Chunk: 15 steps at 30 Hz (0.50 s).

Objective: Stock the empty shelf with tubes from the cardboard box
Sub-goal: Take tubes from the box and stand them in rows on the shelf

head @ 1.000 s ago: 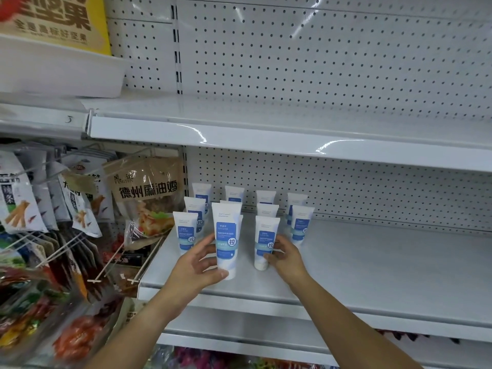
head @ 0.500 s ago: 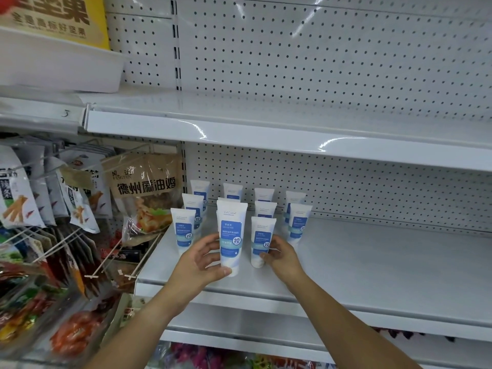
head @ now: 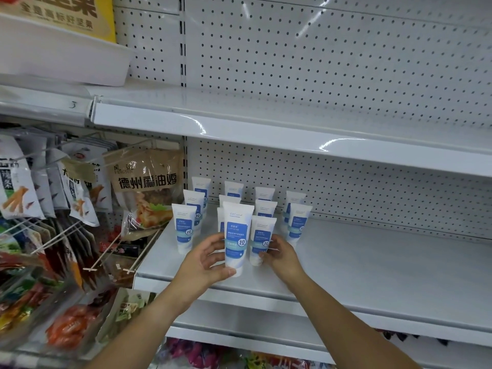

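Several white tubes with blue labels stand cap-down in rows at the left end of the white shelf (head: 372,267). My left hand (head: 203,265) grips the nearest, largest-looking tube (head: 237,235) upright just above the shelf's front part. My right hand (head: 282,255) pinches the tube (head: 261,241) beside it, which stands on the shelf. More tubes (head: 298,225) stand behind and to both sides. The cardboard box is out of view.
An upper white shelf (head: 292,134) overhangs the tubes. Snack bags (head: 145,187) hang on pegs to the left, close to the shelf's left edge. A pegboard back wall (head: 346,193) runs behind. The right part of the shelf is bare.
The tube in my left hand has moved slightly toward the right-hand tube; both hands hold the same tubes as before. The camera has shifted a little.
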{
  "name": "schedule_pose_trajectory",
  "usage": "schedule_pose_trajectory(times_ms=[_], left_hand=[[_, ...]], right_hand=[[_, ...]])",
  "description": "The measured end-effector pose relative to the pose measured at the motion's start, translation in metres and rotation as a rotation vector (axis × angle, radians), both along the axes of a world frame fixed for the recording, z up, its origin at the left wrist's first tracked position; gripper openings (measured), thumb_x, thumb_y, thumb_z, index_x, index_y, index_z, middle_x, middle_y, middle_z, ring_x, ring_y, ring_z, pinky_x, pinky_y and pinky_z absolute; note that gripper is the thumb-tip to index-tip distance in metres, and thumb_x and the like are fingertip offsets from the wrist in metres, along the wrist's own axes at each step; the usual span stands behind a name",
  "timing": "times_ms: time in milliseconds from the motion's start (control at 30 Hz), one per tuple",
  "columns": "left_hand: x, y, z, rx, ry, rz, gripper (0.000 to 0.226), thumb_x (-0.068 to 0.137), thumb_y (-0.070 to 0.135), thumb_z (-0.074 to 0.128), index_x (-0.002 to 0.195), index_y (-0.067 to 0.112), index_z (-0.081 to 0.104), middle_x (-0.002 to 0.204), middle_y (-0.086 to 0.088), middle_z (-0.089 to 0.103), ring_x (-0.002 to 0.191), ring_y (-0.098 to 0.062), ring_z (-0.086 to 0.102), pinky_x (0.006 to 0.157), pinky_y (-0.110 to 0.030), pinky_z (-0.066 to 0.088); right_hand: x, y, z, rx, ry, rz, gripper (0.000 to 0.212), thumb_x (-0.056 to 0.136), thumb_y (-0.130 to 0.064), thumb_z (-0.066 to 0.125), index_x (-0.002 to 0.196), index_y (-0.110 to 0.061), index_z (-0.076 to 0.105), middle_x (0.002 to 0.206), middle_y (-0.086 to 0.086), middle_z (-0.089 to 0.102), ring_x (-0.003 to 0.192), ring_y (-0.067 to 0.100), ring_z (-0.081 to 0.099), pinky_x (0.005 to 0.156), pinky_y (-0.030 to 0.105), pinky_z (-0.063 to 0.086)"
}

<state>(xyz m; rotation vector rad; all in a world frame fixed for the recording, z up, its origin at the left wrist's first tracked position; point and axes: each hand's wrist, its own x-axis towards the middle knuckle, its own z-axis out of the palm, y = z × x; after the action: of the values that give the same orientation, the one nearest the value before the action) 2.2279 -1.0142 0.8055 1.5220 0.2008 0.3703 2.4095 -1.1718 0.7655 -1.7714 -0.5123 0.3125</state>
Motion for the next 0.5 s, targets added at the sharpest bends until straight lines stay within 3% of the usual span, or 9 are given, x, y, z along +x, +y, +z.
schedule_pose_trajectory(times_ms=[200,300,400,500], left_hand=[[0.012,-0.006,0.006,0.026,0.016,-0.015,0.071,0.072,0.001,0.084,0.125,0.037,0.055,0.119,0.012,0.068,0.111,-0.014,0.066,0.094,-0.033,0.054],[0.025,-0.021,0.012,0.061,0.018,-0.056,0.069,0.072,0.005,0.085,0.124,0.038,0.055,0.117,0.016,0.068,0.111,-0.011,0.066,0.095,-0.032,0.054],[0.039,-0.04,0.015,0.068,-0.011,-0.089,0.07,0.072,0.002,0.085,0.126,0.036,0.055,0.118,0.013,0.069,0.109,-0.011,0.066,0.091,-0.029,0.055],[0.052,-0.059,0.014,0.069,-0.027,-0.115,0.071,0.072,-0.001,0.084,0.126,0.036,0.056,0.118,0.011,0.069,0.108,-0.012,0.067,0.086,-0.025,0.056]], right_hand=[[0.014,-0.035,0.027,0.099,0.021,-0.071,0.037,0.09,0.006,0.062,0.123,-0.009,0.054,0.105,0.01,0.063,0.097,0.025,0.062,0.069,0.011,0.053],[0.024,-0.055,0.06,0.236,0.002,-0.127,0.033,0.087,0.018,0.056,0.114,-0.001,0.059,0.096,0.017,0.063,0.087,0.031,0.064,0.071,0.021,0.058],[0.026,-0.073,0.093,0.281,-0.052,-0.11,0.035,0.087,0.013,0.057,0.113,-0.01,0.062,0.103,0.016,0.068,0.089,0.021,0.071,0.086,0.034,0.058],[0.015,-0.086,0.116,0.319,-0.098,-0.08,0.032,0.09,0.007,0.059,0.118,-0.007,0.062,0.109,0.016,0.067,0.097,0.026,0.071,0.085,0.04,0.059]])
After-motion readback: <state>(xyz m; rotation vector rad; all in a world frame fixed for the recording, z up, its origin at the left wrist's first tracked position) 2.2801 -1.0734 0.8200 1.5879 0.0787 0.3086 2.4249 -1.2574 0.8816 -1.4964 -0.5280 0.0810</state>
